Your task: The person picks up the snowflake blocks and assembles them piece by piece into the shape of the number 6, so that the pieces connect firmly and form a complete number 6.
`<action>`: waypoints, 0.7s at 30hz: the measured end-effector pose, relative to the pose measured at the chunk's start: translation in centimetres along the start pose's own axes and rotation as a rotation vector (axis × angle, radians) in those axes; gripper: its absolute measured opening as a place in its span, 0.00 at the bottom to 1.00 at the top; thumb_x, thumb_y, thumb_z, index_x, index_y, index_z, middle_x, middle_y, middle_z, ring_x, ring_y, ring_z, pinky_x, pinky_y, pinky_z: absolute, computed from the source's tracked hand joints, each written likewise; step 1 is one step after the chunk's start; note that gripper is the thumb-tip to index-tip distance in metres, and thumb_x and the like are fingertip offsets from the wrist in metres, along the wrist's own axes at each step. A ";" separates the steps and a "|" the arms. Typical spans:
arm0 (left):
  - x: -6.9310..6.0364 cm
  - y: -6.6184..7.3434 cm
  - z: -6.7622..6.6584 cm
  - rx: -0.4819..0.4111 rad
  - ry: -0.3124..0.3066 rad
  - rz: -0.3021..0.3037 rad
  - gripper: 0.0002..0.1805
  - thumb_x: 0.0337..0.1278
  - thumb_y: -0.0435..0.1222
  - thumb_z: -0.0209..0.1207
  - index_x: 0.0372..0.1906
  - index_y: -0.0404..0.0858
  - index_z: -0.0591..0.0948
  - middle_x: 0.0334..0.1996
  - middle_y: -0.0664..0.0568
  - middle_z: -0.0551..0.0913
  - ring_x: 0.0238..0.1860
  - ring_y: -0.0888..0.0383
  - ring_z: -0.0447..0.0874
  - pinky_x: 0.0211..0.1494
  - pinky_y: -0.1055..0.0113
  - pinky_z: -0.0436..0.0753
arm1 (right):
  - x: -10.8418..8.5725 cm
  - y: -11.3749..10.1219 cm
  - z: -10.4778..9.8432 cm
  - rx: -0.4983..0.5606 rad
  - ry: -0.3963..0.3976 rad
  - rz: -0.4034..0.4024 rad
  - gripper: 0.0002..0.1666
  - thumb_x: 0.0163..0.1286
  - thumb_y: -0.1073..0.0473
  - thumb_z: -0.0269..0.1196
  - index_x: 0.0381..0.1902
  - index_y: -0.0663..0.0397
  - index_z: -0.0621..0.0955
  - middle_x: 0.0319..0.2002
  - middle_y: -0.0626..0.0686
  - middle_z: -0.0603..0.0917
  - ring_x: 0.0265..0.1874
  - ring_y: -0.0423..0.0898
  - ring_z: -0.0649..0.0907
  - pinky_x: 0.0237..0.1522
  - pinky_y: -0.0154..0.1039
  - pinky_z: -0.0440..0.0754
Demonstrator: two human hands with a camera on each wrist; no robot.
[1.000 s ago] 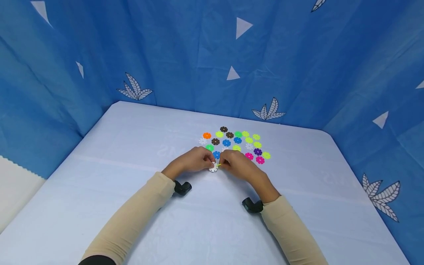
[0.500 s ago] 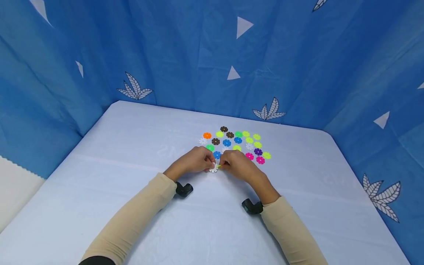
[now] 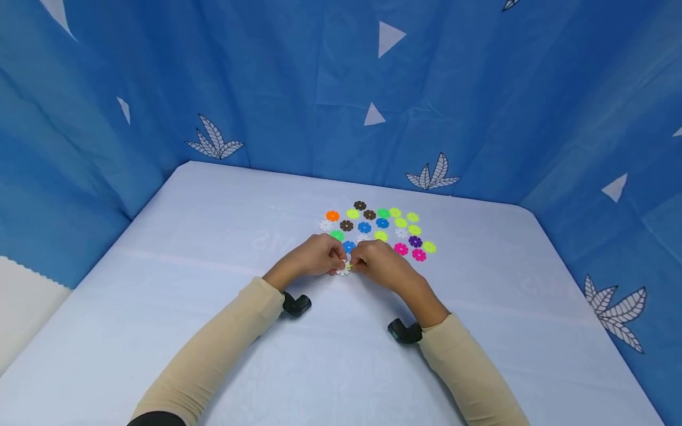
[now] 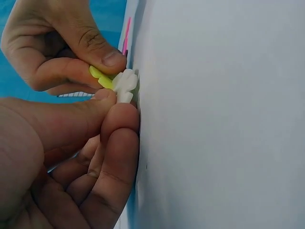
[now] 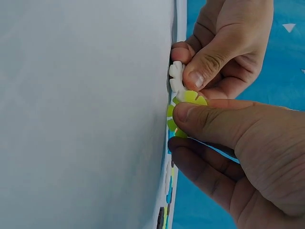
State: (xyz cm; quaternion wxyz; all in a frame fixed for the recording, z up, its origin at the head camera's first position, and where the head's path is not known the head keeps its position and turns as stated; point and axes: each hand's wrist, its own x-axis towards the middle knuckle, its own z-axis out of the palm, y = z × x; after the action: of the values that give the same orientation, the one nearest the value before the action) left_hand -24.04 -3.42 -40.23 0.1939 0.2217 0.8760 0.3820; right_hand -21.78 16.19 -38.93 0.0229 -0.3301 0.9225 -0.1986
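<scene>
Low over the table, my left hand [image 3: 315, 255] pinches a white notched disc [image 4: 125, 85] between thumb and fingers. Close at its right, my right hand [image 3: 385, 265] pinches a yellow-green notched disc [image 5: 193, 98] by thumb and forefinger. The edges of both discs meet at an angle between the hands; how deep their slots sit in each other I cannot tell. Fingers cover part of each disc. In the head view a blue notched disc [image 3: 348, 247] lies just beyond the fingertips.
Beyond the hands lie several loose discs, among them an orange disc [image 3: 333, 216], a purple disc [image 3: 415, 241] and a pink disc [image 3: 419, 255]. They rest flat on the white-covered table [image 3: 256, 201]. A blue curtain [image 3: 298, 83] hangs behind.
The yellow-green disc has come slightly closer to the white one, with my right hand shifting a little left. My left hand stays almost in place.
</scene>
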 end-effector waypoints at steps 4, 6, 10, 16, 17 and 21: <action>0.0 0.0 -0.1 0.023 -0.025 0.028 0.03 0.65 0.30 0.65 0.40 0.35 0.86 0.26 0.54 0.84 0.27 0.59 0.82 0.37 0.67 0.79 | 0.0 0.0 0.0 -0.002 -0.009 0.027 0.06 0.62 0.66 0.73 0.37 0.54 0.89 0.35 0.48 0.87 0.38 0.45 0.84 0.44 0.35 0.83; -0.1 0.0 -0.2 0.055 -0.028 0.041 0.04 0.65 0.32 0.65 0.42 0.37 0.86 0.27 0.55 0.83 0.29 0.59 0.81 0.38 0.67 0.78 | 0.0 0.1 -0.1 0.000 -0.012 0.034 0.07 0.63 0.66 0.73 0.39 0.54 0.89 0.36 0.48 0.88 0.39 0.45 0.85 0.45 0.36 0.83; -0.2 0.2 -0.4 0.102 -0.014 0.064 0.04 0.65 0.34 0.66 0.42 0.39 0.87 0.28 0.56 0.82 0.32 0.58 0.78 0.39 0.66 0.77 | -0.1 0.2 0.0 0.012 -0.018 0.039 0.07 0.64 0.65 0.72 0.41 0.54 0.88 0.37 0.48 0.88 0.39 0.44 0.84 0.46 0.36 0.83; -0.2 0.2 -0.5 0.090 0.001 0.102 0.06 0.64 0.34 0.66 0.44 0.40 0.86 0.30 0.55 0.81 0.35 0.57 0.76 0.39 0.65 0.76 | -0.1 0.3 0.0 0.019 -0.014 0.043 0.09 0.64 0.64 0.73 0.42 0.53 0.88 0.37 0.47 0.87 0.40 0.44 0.85 0.47 0.36 0.83; -0.1 0.2 -0.5 0.086 0.001 0.108 0.06 0.64 0.34 0.67 0.44 0.40 0.86 0.30 0.55 0.81 0.35 0.57 0.76 0.39 0.65 0.76 | -0.1 0.4 0.0 0.018 -0.013 0.043 0.09 0.64 0.64 0.73 0.43 0.53 0.88 0.37 0.47 0.87 0.40 0.44 0.85 0.46 0.37 0.83; -0.1 0.0 -0.5 0.061 -0.008 0.107 0.04 0.63 0.32 0.67 0.41 0.39 0.86 0.29 0.54 0.81 0.32 0.57 0.77 0.37 0.67 0.77 | -0.1 0.5 -0.1 0.019 -0.030 0.050 0.10 0.64 0.63 0.73 0.44 0.53 0.87 0.38 0.47 0.87 0.39 0.43 0.84 0.46 0.36 0.83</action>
State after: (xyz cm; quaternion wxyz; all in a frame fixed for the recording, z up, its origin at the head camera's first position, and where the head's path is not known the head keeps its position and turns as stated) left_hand -24.20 -3.77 -39.94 0.1697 0.2754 0.8733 0.3642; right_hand -22.02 16.61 -39.08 0.0448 -0.3096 0.9281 -0.2019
